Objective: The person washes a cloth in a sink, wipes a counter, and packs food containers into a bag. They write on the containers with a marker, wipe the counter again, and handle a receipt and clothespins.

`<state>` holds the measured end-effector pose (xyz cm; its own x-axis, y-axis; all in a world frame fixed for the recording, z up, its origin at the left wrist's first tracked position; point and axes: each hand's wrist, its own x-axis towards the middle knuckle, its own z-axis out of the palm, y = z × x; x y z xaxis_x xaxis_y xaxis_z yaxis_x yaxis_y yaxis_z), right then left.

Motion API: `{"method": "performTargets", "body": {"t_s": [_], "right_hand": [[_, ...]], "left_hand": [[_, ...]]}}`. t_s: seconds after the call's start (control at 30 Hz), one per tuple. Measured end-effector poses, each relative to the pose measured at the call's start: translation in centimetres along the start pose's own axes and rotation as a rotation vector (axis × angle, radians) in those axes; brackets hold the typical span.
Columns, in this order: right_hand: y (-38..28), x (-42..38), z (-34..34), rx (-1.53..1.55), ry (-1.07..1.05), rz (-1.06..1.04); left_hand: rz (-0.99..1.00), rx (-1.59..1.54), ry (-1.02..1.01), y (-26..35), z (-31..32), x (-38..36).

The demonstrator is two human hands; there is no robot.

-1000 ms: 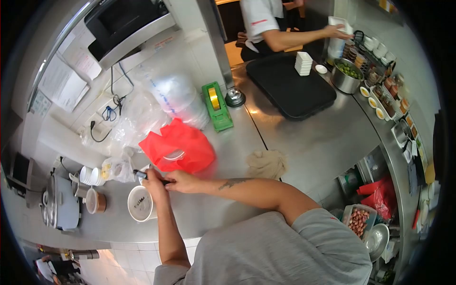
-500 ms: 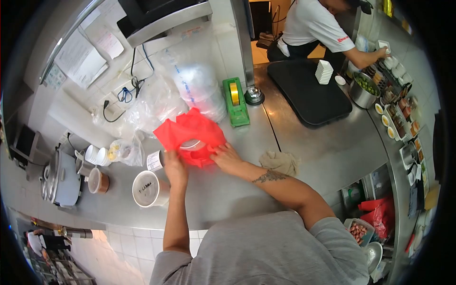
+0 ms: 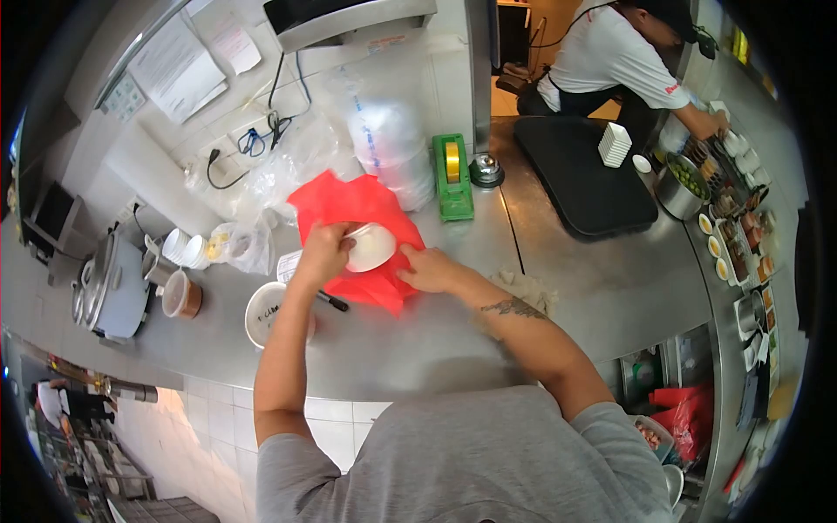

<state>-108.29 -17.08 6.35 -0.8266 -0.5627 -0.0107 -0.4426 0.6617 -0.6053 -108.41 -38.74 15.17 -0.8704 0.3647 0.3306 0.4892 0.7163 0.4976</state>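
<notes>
A red bag [image 3: 390,292] lies spread on the steel counter with a round white lidded tub [image 3: 372,248] in its opening. My left hand [image 3: 324,253] is closed at the tub's left edge, thumb and fingers around the rim. At the bag's right side my right hand [image 3: 427,268] has its fingers closed on the red material. Left of the bag stands a larger white tub [image 3: 261,315] with handwriting on its lid, partly behind my left forearm. A black marker [image 3: 332,302] and a white labelled container [image 3: 288,265] are beside it.
A green tape dispenser [image 3: 453,196] and a bell [image 3: 486,171] stand beyond the bag. A cloth [image 3: 523,292] lies to the right. The black tray [image 3: 584,187] carries stacked white dishes [image 3: 615,145]. A co-worker [image 3: 602,65] reaches toward containers at far right.
The tub shows more fully inside the bag, whose material is spread flatter around it. My left hand has moved up to the tub's rim. The view has shifted slightly.
</notes>
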Motion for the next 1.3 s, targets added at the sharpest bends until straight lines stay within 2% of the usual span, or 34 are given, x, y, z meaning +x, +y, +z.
{"method": "performTargets", "body": {"t_s": [0.03,0.07,0.13,0.2,0.23,0.27,0.33,0.37,0.4,0.47,0.53,0.63,0.73,0.83,0.93,1.03,1.07,1.1,1.13,1.2,1.3], "right_hand": [[0.8,0.2,0.0,0.062,-0.085,-0.017],[-0.2,-0.8,-2.3,-0.039,-0.302,-0.072],[-3.1,-3.1,-7.5,0.239,-0.473,-0.135],[-5.8,-4.3,-11.0,0.597,-0.2,-0.126],[-7.0,-3.6,-11.3,0.376,0.19,-0.262],[-8.8,-2.4,-11.2,0.141,0.581,-0.389],[-8.9,-1.1,-10.2,-0.066,0.713,-0.394],[-7.5,0.3,-8.5,-0.021,0.464,-0.288],[-6.0,1.7,-7.0,0.019,0.215,-0.18],[-2.9,1.6,-5.8,0.037,0.501,-0.223],[0.1,0.8,-5.4,-0.008,0.59,-0.095],[1.1,-1.7,-6.2,0.082,0.502,0.112],[4.0,-2.6,-6.1,0.32,0.598,0.137],[2.0,-5.5,-8.1,0.388,0.553,0.111],[-1.3,-7.4,-8.9,0.389,0.598,0.019],[-2.7,-8.3,-8.2,0.566,0.562,0.015],[-2.5,-8.2,-7.8,0.503,0.612,0.027],[-2.0,-8.0,-7.2,0.436,0.66,0.037],[-1.5,-7.8,-6.7,0.366,0.707,0.046],[-0.7,-7.6,-6.4,0.27,0.726,0.035],[-0.7,-7.1,-6.1,0.305,0.735,-0.012]], "left_hand": [[-0.036,-0.025,-0.019,0.3,-1.2,-0.7],[-0.071,-0.047,-0.032,0.6,-2.4,-1.2],[-0.108,0.011,-0.073,3.5,-5.0,-2.1],[-0.032,-0.073,-0.135,4.6,-4.7,-3.4],[0.009,-0.118,-0.17,5.1,-4.3,-4.0],[0.18,0.023,-0.168,6.1,-3.9,-4.4],[0.288,0.151,-0.129,7.2,-1.8,-5.7],[0.347,0.228,-0.107,7.6,-1.6,-6.7],[0.295,0.201,-0.082,8.0,-2.0,-7.6],[0.193,0.139,-0.024,8.9,-3.1,-9.6],[0.134,0.122,0.145,9.5,-4.8,-12.0],[-0.006,0.009,0.36,10.5,-7.4,-16.1],[0.003,0.117,0.201,12.0,-9.6,-19.4],[-0.028,0.26,0.03,11.7,-6.9,-20.7],[-0.019,0.349,-0.019,8.7,0.1,-22.7],[-0.092,0.26,0.016,8.5,0.7,-22.5],[-0.082,0.247,0.095,7.2,-0.3,-22.6],[-0.2,0.157,0.314,5.2,-1.1,-22.9],[-0.641,0.127,0.408,3.6,-2.6,-22.8],[-0.746,0.417,0.581,-1.1,-4.9,-21.7],[-1.091,-0.502,0.45,-5.4,-6.1,-20.0]]}}
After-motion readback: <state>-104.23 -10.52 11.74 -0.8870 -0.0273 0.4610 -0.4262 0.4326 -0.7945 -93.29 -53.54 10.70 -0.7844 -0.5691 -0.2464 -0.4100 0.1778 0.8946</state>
